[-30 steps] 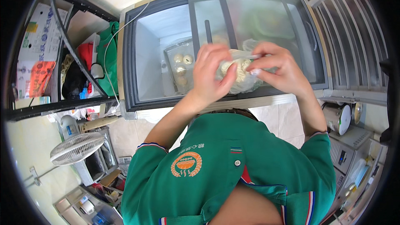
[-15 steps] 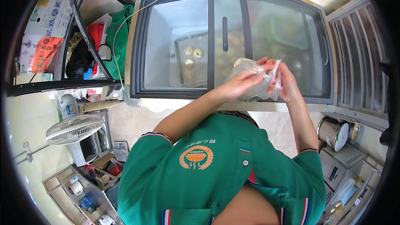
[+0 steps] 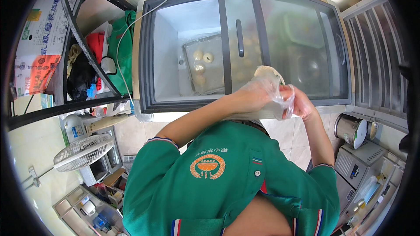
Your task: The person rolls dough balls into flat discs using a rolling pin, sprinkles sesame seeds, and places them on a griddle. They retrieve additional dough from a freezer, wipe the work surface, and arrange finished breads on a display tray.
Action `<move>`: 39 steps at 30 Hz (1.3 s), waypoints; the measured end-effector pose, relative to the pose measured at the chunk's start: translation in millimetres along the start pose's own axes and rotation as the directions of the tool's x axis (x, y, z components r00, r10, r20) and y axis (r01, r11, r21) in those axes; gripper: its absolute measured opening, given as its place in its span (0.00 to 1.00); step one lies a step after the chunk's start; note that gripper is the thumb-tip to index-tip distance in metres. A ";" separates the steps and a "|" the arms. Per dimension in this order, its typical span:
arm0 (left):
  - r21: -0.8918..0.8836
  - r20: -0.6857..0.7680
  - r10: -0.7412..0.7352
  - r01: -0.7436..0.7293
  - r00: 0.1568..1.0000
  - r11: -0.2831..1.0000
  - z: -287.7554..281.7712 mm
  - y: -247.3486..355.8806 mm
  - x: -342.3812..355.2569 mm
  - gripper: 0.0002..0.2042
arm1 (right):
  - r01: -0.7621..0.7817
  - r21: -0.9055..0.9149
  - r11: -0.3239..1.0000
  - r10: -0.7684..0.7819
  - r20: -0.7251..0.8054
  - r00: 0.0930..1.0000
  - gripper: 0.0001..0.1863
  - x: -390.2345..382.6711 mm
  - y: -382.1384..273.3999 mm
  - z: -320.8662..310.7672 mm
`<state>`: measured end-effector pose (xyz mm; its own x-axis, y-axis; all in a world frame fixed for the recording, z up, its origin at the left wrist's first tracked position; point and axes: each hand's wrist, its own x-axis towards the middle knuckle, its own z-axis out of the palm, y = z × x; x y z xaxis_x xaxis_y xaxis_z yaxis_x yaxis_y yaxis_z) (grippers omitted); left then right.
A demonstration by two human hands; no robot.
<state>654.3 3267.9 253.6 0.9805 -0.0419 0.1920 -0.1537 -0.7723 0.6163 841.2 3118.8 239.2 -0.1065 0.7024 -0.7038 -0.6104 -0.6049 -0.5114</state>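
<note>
Both hands are gripping a clear plastic bag (image 3: 269, 88) of pale dough rounds above a chest freezer (image 3: 245, 48): left hand (image 3: 253, 96) clutching its side, right hand (image 3: 299, 101) pinching the neck, seemingly closing it; twisting it tight likely follows

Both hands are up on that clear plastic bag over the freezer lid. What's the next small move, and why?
Probably lower the clear plastic bag toward the open side of the chest freezer. The left hand and right hand both grip it above the shut glass panel, while the tray of round dough pieces lies under the open part to the left. What the bag holds is hard to tell.
</note>
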 end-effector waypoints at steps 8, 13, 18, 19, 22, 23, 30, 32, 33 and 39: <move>-0.297 -0.105 0.069 -0.098 0.992 0.950 -4.7 -16.2 -35.5 0.14 | -0.147 0.105 0.984 0.146 0.020 0.989 0.22 15.9 13.1 26.6; -0.444 -0.097 0.031 -0.071 0.995 0.893 8.7 -23.4 -55.0 0.14 | -0.222 0.147 0.964 0.213 0.072 0.974 0.22 22.4 19.0 29.8; -0.368 0.140 0.028 0.025 0.990 0.929 -2.8 -37.7 -60.2 0.09 | -0.327 0.376 0.867 0.292 0.148 0.945 0.25 29.4 21.9 50.4; -0.320 0.101 0.056 -0.021 0.993 0.947 -13.7 -38.5 -61.3 0.08 | -0.192 0.125 0.973 0.182 0.093 0.979 0.26 25.8 10.3 58.6; -0.099 0.031 0.025 -0.022 0.999 0.995 -69.7 -43.5 -68.9 0.06 | 0.115 -0.446 0.888 -0.181 -0.110 0.977 0.28 21.0 -40.7 94.2; -0.022 -0.023 0.009 -0.010 1.000 1.000 -97.3 -60.6 -72.9 0.06 | 0.212 -0.673 0.709 -0.359 -0.085 0.930 0.28 8.4 -65.9 104.9; -0.191 -0.389 -0.386 0.337 0.836 0.922 -240.2 -191.8 -191.2 0.08 | 0.462 -0.817 0.346 -0.675 0.126 0.727 0.18 40.1 -194.0 126.3; -0.197 -0.349 -0.582 0.550 0.735 0.812 -239.1 -223.6 -209.5 0.12 | 0.476 -0.865 0.155 -0.770 0.196 0.607 0.18 93.5 -214.5 138.9; -0.270 -0.407 -0.577 0.511 0.708 0.816 -241.4 -238.7 -217.1 0.14 | 0.479 -0.878 -0.008 -0.818 0.281 0.501 0.18 128.2 -229.2 152.7; -0.454 -0.536 -0.702 0.540 0.470 0.708 -255.0 -316.0 -251.4 0.16 | 0.617 -0.777 0.122 -0.640 0.413 0.648 0.27 259.0 -231.3 251.6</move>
<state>425.1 3684.1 205.2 0.5027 0.8619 0.0667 0.3653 -0.2817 0.8872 757.3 3535.0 299.3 -0.0025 0.9972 0.0753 0.4697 0.0677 -0.8802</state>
